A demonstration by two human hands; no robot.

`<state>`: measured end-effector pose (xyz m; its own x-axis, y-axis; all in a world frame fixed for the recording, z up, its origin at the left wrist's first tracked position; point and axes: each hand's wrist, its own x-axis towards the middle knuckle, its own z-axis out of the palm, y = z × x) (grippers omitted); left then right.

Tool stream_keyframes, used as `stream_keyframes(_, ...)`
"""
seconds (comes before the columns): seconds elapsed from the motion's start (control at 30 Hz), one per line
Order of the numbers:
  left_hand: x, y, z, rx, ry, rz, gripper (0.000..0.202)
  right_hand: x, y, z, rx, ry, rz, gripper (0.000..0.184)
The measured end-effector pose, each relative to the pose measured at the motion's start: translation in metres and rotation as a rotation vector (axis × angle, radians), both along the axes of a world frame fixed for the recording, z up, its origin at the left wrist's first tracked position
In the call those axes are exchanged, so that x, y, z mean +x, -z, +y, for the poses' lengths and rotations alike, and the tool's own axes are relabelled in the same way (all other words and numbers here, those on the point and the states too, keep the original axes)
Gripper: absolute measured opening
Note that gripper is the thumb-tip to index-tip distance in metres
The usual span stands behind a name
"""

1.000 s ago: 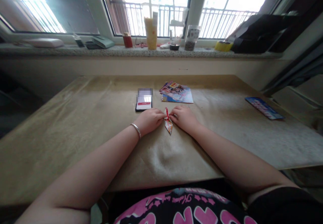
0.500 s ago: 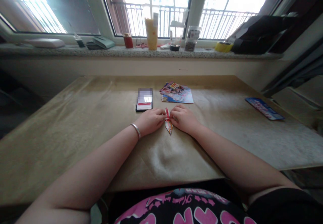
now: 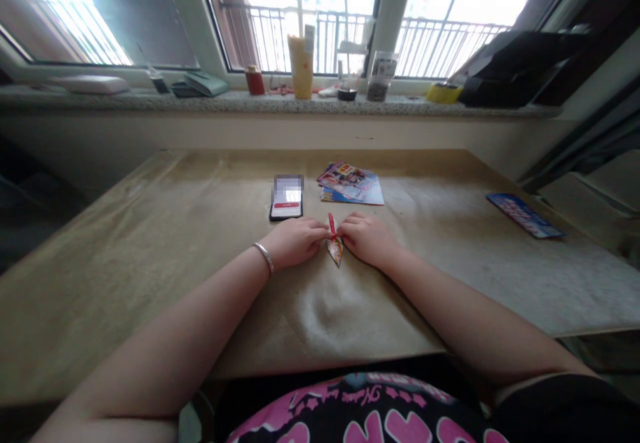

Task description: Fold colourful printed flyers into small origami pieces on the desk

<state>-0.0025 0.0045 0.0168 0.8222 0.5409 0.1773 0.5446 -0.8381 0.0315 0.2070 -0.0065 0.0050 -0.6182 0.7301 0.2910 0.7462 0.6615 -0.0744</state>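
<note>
Between the fingers (image 3: pixel 316 231) is a small folded paper (image 3: pixel 334 248) printed in red, white and orange. Just beyond the fingers lie a black phone (image 3: pixel 287 200) with a white and red screen, and glossy sheets (image 3: pixel 353 186) in blue, pink and mixed bright prints. Well to the right of the fingers is a blue packet (image 3: pixel 523 214) with pale lettering. The surface (image 3: pixel 150 250) is plain tan. The bangle (image 3: pixel 263 257) behind the left fingers is silver.

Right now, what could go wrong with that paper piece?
1. Both the left hand and right hand pinch the small folded paper at its narrow upper end; pulling apart could tear it.
2. The phone lies just beyond the left hand, so a forward slip could nudge it.
</note>
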Motion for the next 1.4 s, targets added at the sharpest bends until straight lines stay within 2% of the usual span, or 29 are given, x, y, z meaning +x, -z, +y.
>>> stream_keyframes(0.23,0.009,0.0,-0.005,0.033,-0.073,0.044,0.033,-0.004,-0.001,-0.004,-0.027,0.06,-0.033,0.024)
stream_keyframes(0.4,0.014,-0.002,-0.007,0.064,-0.104,0.091,0.03,-0.007,-0.008,-0.007,-0.007,0.048,-0.083,0.024)
stream_keyframes(0.63,0.016,-0.005,-0.009,0.14,-0.053,0.139,0.026,-0.005,-0.01,-0.007,-0.04,0.044,-0.079,0.025)
stream_keyframes(0.9,0.006,-0.006,-0.002,0.009,-0.034,0.079,0.036,0.01,-0.001,0.007,-0.129,0.021,0.073,0.029)
stream_keyframes(1.2,0.008,-0.006,-0.001,0.031,-0.05,0.065,0.03,0.009,-0.007,0.001,-0.105,0.05,0.013,0.026)
stream_keyframes(1.4,0.004,-0.004,0.004,-0.029,-0.02,0.061,0.037,0.018,-0.007,0.006,-0.147,0.019,0.04,0.027)
